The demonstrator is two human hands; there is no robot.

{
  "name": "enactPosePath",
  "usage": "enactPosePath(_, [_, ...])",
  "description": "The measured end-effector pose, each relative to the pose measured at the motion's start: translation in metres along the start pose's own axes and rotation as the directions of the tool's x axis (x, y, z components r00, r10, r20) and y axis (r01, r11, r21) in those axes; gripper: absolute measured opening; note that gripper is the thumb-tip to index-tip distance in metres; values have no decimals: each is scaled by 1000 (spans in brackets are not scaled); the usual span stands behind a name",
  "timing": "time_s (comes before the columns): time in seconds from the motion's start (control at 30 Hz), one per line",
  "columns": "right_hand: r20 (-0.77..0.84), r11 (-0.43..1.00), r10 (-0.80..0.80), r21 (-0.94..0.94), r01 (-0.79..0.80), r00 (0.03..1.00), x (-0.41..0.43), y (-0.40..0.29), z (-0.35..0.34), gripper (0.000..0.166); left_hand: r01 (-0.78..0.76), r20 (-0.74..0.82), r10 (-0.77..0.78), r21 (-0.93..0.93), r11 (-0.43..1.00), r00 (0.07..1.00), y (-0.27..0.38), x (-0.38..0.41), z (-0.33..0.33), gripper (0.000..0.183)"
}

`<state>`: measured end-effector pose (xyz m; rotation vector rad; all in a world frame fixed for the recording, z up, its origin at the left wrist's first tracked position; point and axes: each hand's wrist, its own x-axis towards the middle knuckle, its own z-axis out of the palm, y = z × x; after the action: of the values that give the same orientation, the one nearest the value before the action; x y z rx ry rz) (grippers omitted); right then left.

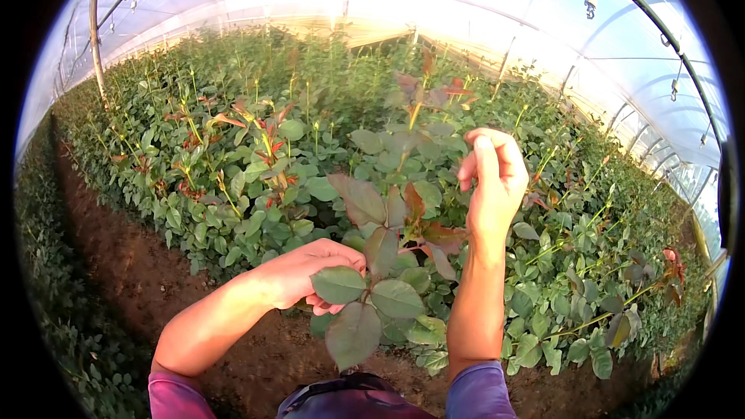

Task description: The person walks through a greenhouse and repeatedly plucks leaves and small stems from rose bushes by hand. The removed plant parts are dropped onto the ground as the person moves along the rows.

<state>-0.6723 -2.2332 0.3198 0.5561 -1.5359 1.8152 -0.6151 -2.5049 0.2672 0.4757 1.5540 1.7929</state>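
My left hand is low in front of me, its fingers curled behind the leaves of a rose shoot. Leaves cover its fingertips, so whether it grips the stem cannot be told. The shoot has broad dark green leaves and reddish young leaves at its top. To the right and higher up, my right hand is raised with fingers bent and thumb near the fingertips. Whether it pinches anything small is not clear. Just left of it rises another tall rose stem with purplish leaves.
Dense rose bushes fill the bed ahead and to the right. A bare soil path runs along the left, with more plants beyond it. A wooden post stands back left. Hanging sprinklers and pipes cross under the plastic greenhouse roof.
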Motion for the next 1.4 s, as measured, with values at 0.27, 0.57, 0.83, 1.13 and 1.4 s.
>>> enactPosePath(0.27, [260, 875, -220, -374, 308, 940, 102, 32, 21, 45, -489, -106, 839, 771, 408, 533, 113, 113, -47, 37])
enactPosePath(0.57, [557, 864, 279, -500, 48, 783, 174, 60, -3, 12, -440, -48, 738, 776, 452, 673, 149, 220, -86, 30])
enactPosePath(0.83, [640, 918, 360, -374, -133, 679, 168, 73, -27, 14, -383, -89, 894, 882, 276, 439, 96, 229, -77, 10])
enactPosePath(1.13, [387, 628, 721, -15, -778, 575, 147, 88, -27, 13, -610, -118, 987, 776, 161, 110, 27, 208, -62, 14])
enactPosePath(1.4, [459, 704, 539, 215, -677, 706, 116, 112, -29, 22, -563, -54, 958, 799, 210, 281, -76, 48, -94, 26])
